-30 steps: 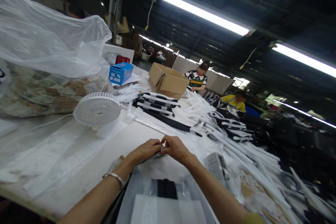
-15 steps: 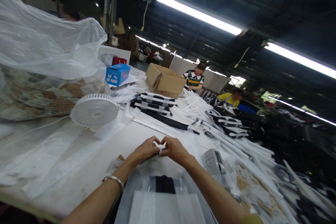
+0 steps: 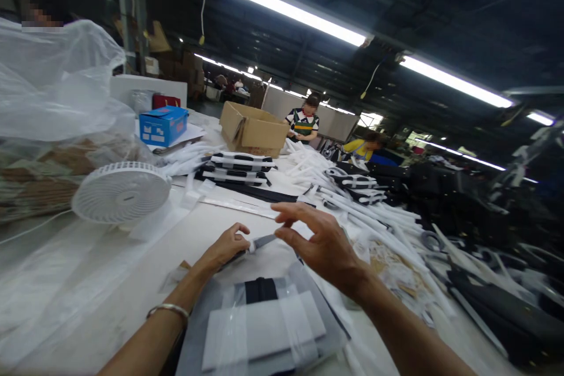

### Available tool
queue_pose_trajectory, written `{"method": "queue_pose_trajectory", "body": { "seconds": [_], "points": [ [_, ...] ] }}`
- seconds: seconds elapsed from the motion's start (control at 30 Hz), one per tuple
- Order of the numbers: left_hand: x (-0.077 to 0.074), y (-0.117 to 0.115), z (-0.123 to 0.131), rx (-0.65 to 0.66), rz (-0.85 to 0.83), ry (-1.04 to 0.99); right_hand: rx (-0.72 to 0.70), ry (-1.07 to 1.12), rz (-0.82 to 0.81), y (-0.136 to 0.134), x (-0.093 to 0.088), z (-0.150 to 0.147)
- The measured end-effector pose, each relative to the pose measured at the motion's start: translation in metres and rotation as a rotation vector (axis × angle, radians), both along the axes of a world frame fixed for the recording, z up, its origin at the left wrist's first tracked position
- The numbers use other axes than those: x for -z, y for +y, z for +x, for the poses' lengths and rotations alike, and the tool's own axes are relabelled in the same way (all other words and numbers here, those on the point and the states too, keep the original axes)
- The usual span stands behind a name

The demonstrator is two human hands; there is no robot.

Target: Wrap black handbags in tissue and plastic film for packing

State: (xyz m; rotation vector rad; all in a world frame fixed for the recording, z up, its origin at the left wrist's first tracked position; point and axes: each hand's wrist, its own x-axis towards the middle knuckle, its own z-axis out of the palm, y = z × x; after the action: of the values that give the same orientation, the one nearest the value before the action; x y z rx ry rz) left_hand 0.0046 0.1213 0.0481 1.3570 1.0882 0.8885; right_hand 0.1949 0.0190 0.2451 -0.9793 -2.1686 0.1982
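Observation:
My left hand (image 3: 229, 245) is closed, thumb and fingers pinching a small white piece (image 3: 252, 246) at the end of a dark edge. From that piece a short grey strip (image 3: 265, 241) runs straight to the thumb tip of my right hand (image 3: 324, 244). The right thumb meets the strip while the index finger is raised above it; the exact grip is partly hidden. Below both hands lies a grey item in clear plastic wrap (image 3: 194, 329), with a white panel (image 3: 259, 329) and a black band (image 3: 259, 290) on top.
A white fan (image 3: 123, 191) stands at left beside a large plastic-covered bag (image 3: 57, 94). Further back are a blue box (image 3: 163, 126), an open carton (image 3: 253, 129), stacked black-and-white bundles (image 3: 238, 170) and white strips (image 3: 308, 167). Two people work beyond; black goods (image 3: 423, 188) fill the right.
My right hand has moved right and up, away from the left, and the grey strip now shows between them. The view has turned right; the wrapped item sits slightly tilted.

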Motion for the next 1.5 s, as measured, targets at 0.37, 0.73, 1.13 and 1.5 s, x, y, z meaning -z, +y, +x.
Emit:
{"method": "queue_pose_trajectory", "body": {
  "seconds": [0.37, 0.73, 1.13, 1.5],
  "points": [
    [0.002, 0.007, 0.000, 0.006, 0.023, 0.063, 0.862, 0.173, -0.655, -0.032, 0.115, 0.245],
    [-0.003, 0.002, -0.001, -0.013, 0.032, 0.088, 0.817, 0.434, -0.863, -0.018, 0.157, 0.256],
    [0.002, 0.006, -0.003, 0.020, 0.031, 0.091, 0.934, 0.395, -0.736, 0.025, 0.150, 0.263],
    [0.003, 0.003, -0.002, -0.014, 0.069, 0.113, 1.059, 0.174, -0.712, 0.029, 0.151, 0.283]
  ]
}}
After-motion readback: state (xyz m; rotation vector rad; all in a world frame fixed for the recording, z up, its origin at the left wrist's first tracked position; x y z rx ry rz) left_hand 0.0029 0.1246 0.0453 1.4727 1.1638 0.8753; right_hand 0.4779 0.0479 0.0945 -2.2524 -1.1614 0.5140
